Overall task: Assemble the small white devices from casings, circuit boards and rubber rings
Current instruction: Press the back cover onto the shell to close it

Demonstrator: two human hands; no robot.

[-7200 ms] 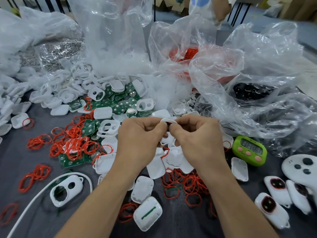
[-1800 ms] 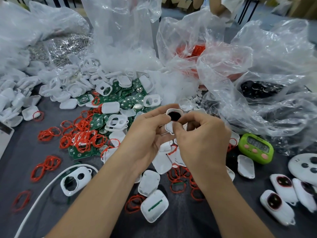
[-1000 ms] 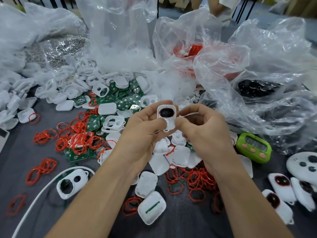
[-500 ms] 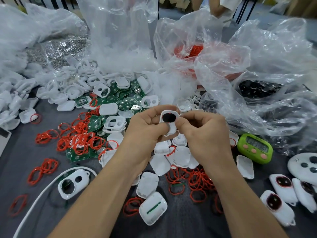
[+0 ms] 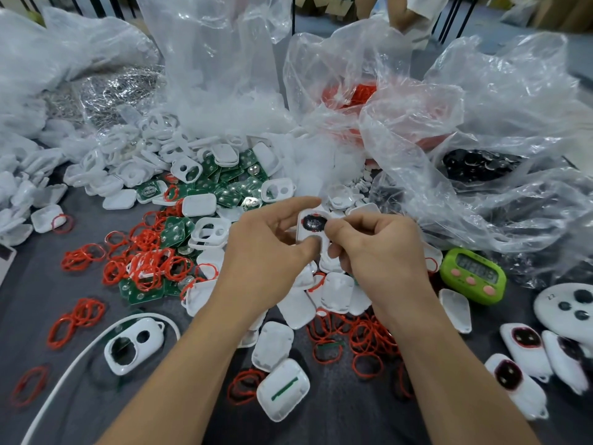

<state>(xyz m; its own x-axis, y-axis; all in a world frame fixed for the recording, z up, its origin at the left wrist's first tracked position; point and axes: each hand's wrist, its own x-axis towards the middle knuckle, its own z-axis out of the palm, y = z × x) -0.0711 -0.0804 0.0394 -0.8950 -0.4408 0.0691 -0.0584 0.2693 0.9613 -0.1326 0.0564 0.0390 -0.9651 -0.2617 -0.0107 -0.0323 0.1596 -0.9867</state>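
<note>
Above the cluttered tabletop point(image 5: 353, 419), a small white device point(image 5: 312, 232) is held face-up, long axis running away from the person, black button end farthest. The left hand point(image 5: 266, 255) pinches its near half between thumb and fingers; the right hand point(image 5: 382, 252), fingers curled, pinches its right edge.

White device point(image 5: 312, 227) with dark oval window, red-rimmed, upright above scattered casings point(image 5: 335, 292).

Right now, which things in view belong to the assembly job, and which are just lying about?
Job: white device gripped by left hand and right hand; loose white casings; green circuit boards; red rubber rings; finished devices at right.
Lying about: green timer; white cable; round white remote.
</note>
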